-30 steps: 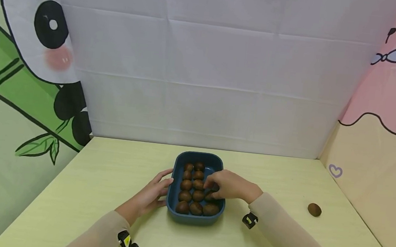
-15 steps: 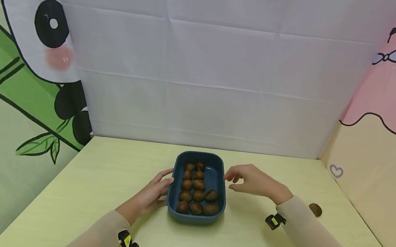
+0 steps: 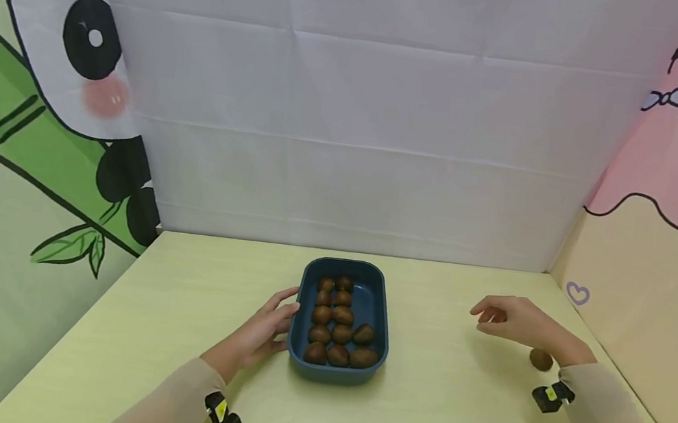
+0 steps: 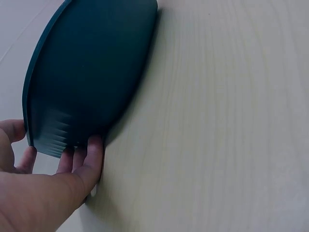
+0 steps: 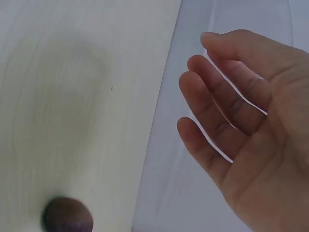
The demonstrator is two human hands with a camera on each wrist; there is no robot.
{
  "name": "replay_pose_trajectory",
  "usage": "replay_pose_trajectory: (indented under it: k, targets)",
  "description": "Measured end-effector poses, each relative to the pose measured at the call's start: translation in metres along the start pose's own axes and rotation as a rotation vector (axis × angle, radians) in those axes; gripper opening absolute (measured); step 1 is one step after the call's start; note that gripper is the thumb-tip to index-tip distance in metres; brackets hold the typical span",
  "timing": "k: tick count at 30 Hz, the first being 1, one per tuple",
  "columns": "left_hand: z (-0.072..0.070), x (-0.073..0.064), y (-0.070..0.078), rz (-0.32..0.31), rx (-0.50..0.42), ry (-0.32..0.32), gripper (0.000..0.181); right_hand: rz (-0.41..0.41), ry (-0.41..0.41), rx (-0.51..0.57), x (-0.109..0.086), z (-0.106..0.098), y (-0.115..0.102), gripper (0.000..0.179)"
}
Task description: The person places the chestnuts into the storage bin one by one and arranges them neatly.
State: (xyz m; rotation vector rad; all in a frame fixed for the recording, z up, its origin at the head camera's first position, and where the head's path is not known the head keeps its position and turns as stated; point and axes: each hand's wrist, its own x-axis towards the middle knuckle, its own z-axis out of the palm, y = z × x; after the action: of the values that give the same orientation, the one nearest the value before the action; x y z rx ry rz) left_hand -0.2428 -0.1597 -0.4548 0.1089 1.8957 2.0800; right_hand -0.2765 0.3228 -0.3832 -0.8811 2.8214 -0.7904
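Note:
A dark blue rectangular tray (image 3: 387,313) stands in the middle of the table with rows of brown chestnuts (image 3: 343,315) inside. Two columns on its left are lined with nuts, while the right side holds two near the front. My left hand (image 3: 264,331) touches the tray's left wall; in the left wrist view its fingertips (image 4: 95,142) lie against the outer side and rim. Above the table on the right, my right hand (image 3: 510,319) hovers with relaxed, slightly bent fingers and holds nothing. One loose chestnut (image 3: 540,359) lies just beyond its wrist, and this chestnut (image 5: 67,215) also shows in the right wrist view.
The pale wooden table (image 3: 220,275) ends at a white cloth backdrop (image 3: 375,105). Printed cartoon panels flank it, green on the left (image 3: 15,219) and pink and cream on the right (image 3: 647,285).
My right hand has let go of a chestnut in the tray's right column, left the tray and moved right toward the loose chestnut. The left hand has stayed at the tray.

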Motion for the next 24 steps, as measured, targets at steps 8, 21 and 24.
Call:
replay_pose_trajectory:
  k: [8,21,24]
  targets:
    - [0.000,0.001,-0.001,0.006,0.001,0.003,0.060,0.219,-0.027,-0.018,-0.042,-0.018,0.054,0.029]
    - [0.000,0.002,-0.002,0.005,0.002,0.015,0.059,0.400,-0.129,0.259,-0.071,-0.008,0.093,0.041]
    - [0.000,0.002,-0.001,0.010,0.002,0.014,0.058,0.407,-0.137,0.243,-0.069,-0.009,0.092,0.040]
